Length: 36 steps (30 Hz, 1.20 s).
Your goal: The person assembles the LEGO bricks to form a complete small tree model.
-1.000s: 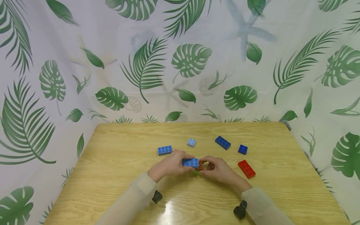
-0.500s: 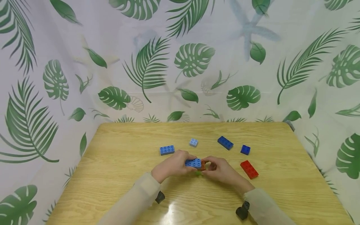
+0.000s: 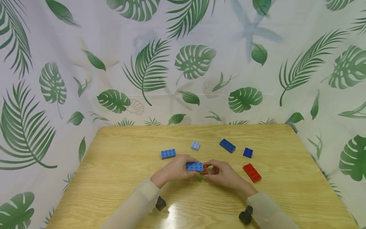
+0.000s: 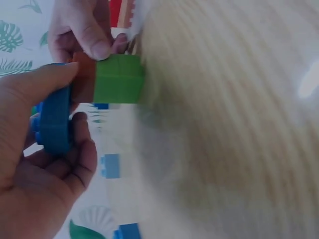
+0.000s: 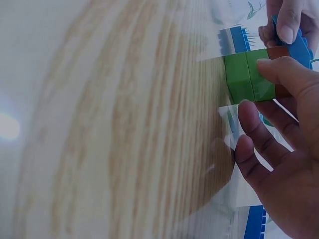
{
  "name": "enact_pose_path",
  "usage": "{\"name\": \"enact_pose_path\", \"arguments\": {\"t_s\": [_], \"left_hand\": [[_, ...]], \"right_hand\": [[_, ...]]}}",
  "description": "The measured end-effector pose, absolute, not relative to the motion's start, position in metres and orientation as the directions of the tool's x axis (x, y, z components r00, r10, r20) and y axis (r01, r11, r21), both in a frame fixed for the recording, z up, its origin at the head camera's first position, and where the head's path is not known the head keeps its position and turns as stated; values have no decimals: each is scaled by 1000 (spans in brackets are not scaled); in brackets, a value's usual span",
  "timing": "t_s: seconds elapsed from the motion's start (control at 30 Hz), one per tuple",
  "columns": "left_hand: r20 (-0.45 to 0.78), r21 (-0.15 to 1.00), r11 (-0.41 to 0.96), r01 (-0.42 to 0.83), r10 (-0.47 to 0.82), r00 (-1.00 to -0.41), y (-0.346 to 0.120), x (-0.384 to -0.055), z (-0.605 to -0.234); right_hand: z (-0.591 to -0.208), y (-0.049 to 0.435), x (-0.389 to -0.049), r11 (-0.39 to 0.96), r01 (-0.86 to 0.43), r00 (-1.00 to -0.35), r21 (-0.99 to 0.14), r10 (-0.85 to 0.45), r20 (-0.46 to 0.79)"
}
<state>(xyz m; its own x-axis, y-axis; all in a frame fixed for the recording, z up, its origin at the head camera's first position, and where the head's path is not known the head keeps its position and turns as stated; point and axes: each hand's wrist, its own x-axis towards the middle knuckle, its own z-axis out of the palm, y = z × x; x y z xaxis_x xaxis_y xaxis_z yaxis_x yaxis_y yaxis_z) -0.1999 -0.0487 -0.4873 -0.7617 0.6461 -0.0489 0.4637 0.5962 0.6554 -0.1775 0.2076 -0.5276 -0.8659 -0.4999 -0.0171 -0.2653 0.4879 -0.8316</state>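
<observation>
Both hands meet over the middle of the table at a small stack of toy building bricks. Two green bricks (image 4: 118,79) form its bottom, with an orange-brown brick (image 4: 83,82) on them. A blue eight-stud brick (image 3: 194,166) lies on top, jutting out toward the left. My left hand (image 3: 178,168) grips this blue brick by its long sides, thumb reaching to the orange-brown one. My right hand (image 3: 224,174) pinches the stack from the right, its thumb (image 5: 279,69) on the upper green brick. In the head view the green bricks are mostly hidden under the others.
Behind the hands lie a blue eight-stud brick (image 3: 168,154), a light blue four-stud brick (image 3: 195,146) and a dark blue long brick (image 3: 227,145). To the right are a small dark blue brick (image 3: 247,152) and a red brick (image 3: 252,172). A leaf-print curtain (image 3: 183,63) encloses the wooden table (image 3: 123,143).
</observation>
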Motion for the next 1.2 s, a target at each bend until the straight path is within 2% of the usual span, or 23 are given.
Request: {"name": "enact_pose_path", "arguments": {"t_s": [0.23, 0.4, 0.73, 0.9, 1.2], "left_hand": [[13, 710, 544, 446, 624, -781, -49, -197, -497], [12, 721, 539, 436, 619, -785, -49, -197, -499], [-11, 725, 549, 416, 613, -790, -49, -198, -500], [-30, 725, 560, 400, 606, -795, -49, -198, -499], [-40, 743, 547, 386, 612, -790, -48, -199, -498]], "right_hand": [[-528, 205, -175, 513, -265, -875, -817, -484, -20], [-517, 211, -171, 562, -245, -889, -790, -456, -49], [-500, 263, -165, 696, -309, -949, -648, -265, 169], [-504, 286, -157, 755, -263, -964, -600, -181, 195], [-512, 311, -143, 792, -149, -987, -592, -78, 144]]}}
